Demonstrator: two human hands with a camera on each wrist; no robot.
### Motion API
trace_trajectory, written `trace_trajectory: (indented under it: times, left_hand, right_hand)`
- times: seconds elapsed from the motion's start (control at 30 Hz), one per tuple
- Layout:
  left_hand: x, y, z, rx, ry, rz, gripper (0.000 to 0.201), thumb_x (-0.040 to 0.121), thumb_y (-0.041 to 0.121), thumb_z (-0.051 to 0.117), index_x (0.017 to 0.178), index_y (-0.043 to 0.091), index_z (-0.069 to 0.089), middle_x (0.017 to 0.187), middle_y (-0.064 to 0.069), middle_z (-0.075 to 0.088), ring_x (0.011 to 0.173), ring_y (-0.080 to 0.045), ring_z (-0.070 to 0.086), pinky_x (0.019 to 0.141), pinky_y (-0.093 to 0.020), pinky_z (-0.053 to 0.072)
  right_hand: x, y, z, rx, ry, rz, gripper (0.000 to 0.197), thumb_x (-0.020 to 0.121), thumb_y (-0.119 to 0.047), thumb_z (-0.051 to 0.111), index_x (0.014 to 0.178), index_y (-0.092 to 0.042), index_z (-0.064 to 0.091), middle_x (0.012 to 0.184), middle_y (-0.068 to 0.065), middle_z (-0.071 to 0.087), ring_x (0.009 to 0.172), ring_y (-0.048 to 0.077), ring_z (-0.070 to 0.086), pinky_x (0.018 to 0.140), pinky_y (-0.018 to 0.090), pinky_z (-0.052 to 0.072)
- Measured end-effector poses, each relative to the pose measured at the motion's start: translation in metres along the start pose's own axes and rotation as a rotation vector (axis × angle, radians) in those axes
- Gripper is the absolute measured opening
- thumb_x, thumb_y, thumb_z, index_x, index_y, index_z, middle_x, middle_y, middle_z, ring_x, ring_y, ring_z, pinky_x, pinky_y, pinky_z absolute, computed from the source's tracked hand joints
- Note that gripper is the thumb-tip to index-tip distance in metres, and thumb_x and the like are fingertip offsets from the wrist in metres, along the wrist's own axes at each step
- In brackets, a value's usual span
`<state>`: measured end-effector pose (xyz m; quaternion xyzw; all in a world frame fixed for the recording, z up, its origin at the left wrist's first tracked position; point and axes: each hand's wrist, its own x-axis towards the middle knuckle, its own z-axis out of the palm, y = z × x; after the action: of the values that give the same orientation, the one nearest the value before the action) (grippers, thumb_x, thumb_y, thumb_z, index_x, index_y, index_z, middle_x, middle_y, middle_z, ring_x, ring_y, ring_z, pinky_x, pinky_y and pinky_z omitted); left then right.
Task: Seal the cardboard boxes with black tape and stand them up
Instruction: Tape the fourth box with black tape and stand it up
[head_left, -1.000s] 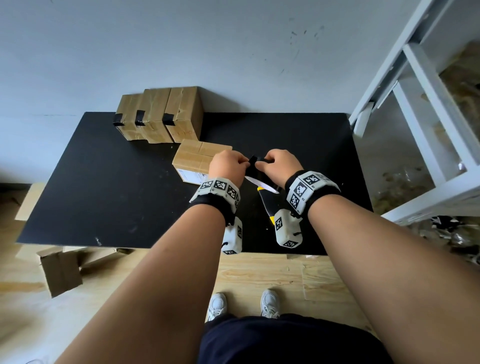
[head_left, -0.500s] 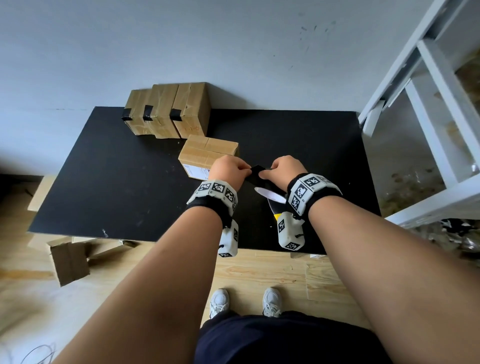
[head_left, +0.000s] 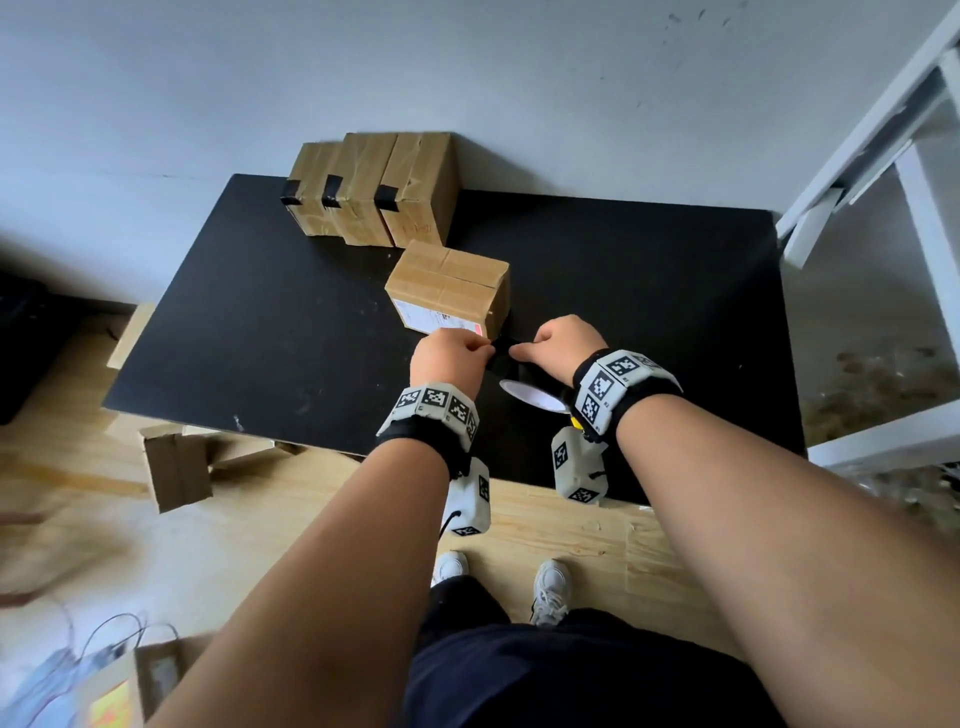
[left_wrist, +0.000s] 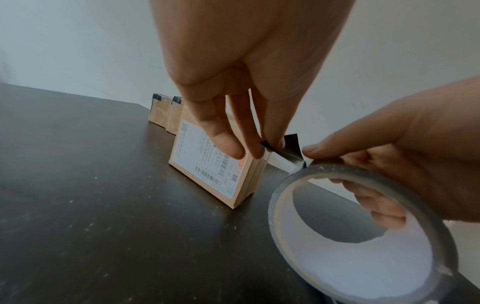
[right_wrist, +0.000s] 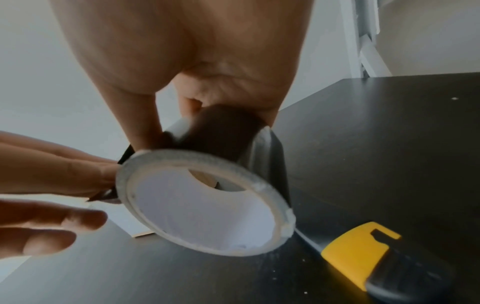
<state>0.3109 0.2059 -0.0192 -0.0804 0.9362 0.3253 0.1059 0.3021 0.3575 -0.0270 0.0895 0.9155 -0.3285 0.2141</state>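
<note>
Since the earlier head view, both hands have shifted a little farther over the black tabletop (head_left: 260, 322), drawing closer to the near corner of the flat-lying brown cardboard box with a white shipping label (head_left: 448, 291), and the peeled strip between them looks shorter. That box lies on its broad face, its top seam covered only in brown tape, with its flaps shut so nothing inside can be seen. Behind it, against the wall, three upright brown cardboard boxes with black tape tabs (head_left: 374, 187) stand side by side, touching one another, each closed as well. The left hand (head_left: 451, 358) has its thumb and forefinger curled into a pinch on the free end of the black tape strip (left_wrist: 291, 147), the other fingers (left_wrist: 226, 142) hanging straighter in front of the label. The right hand (head_left: 558, 345) is curled round the roll of black tape with a white core (left_wrist: 363, 236), its fingers passing through the hole and its thumb (left_wrist: 322, 151) pressing on the rim where the strip leaves. The roll is held above the table, just beside the box's corner. A yellow-and-black utility knife (right_wrist: 384, 263) lies on the table under the right wrist. On the wooden floor to the left sits a loose open cardboard piece (head_left: 176, 470).
</note>
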Motion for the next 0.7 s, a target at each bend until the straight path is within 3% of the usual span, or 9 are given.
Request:
trace_trajectory:
  times: [0.2,0.3,0.47,0.57,0.63,0.7]
  left_hand:
    - [0.016,0.003,-0.015,-0.019,0.028,0.006,0.016,0.088,0.024,0.062,0.096,0.019,0.076,0.092,-0.001,0.073,0.088,-0.018,0.066,0.077,-0.027,0.052]
    - [0.027,0.009,-0.019,-0.009,-0.004,0.022,0.016,0.088,0.023,0.062,0.097,0.018,0.075,0.093,-0.002,0.073,0.087,-0.018,0.065,0.069,-0.024,0.046]
    - [0.045,0.013,-0.024,0.053,-0.027,0.043,0.017,0.090,0.023,0.060,0.095,0.013,0.073,0.091,-0.005,0.071,0.077,-0.018,0.059,0.065,-0.025,0.041]
    - [0.053,0.013,-0.027,0.089,-0.055,0.046,0.016,0.090,0.023,0.061,0.096,0.011,0.071,0.093,-0.006,0.069,0.083,-0.021,0.062,0.068,-0.026,0.044]
    - [0.057,0.013,-0.027,0.083,-0.072,0.047,0.027,0.088,0.022,0.064,0.113,0.012,0.064,0.100,-0.006,0.068,0.095,-0.023,0.063,0.072,-0.028,0.046]
    - [0.061,0.012,-0.030,0.029,-0.085,0.027,0.058,0.084,0.020,0.070,0.135,0.015,0.043,0.110,-0.004,0.063,0.101,-0.022,0.061,0.075,-0.029,0.046]
  right_hand:
    - [0.007,-0.017,-0.001,0.044,0.065,-0.022,0.033,0.082,-0.044,0.065,0.068,-0.014,0.058,0.062,0.000,0.054,0.060,0.018,0.053,0.053,0.027,0.038]
    - [0.013,-0.024,-0.008,0.011,0.090,-0.017,0.032,0.082,-0.043,0.065,0.064,-0.017,0.057,0.065,0.000,0.058,0.064,0.019,0.056,0.052,0.026,0.038]
    - [0.025,-0.040,-0.017,-0.048,0.103,-0.015,0.028,0.083,-0.042,0.064,0.073,-0.016,0.064,0.069,0.000,0.060,0.068,0.019,0.059,0.052,0.026,0.039]
    - [0.031,-0.048,-0.021,-0.093,0.104,0.009,0.026,0.081,-0.042,0.065,0.077,-0.016,0.068,0.073,0.000,0.063,0.069,0.018,0.060,0.053,0.025,0.039]
    - [0.034,-0.050,-0.022,-0.121,0.094,0.036,0.024,0.080,-0.040,0.065,0.076,-0.017,0.067,0.073,0.001,0.064,0.069,0.018,0.061,0.052,0.024,0.039]
    - [0.037,-0.050,-0.020,-0.146,0.070,0.059,0.023,0.078,-0.038,0.066,0.076,-0.015,0.067,0.073,0.002,0.064,0.069,0.019,0.062,0.053,0.025,0.040]
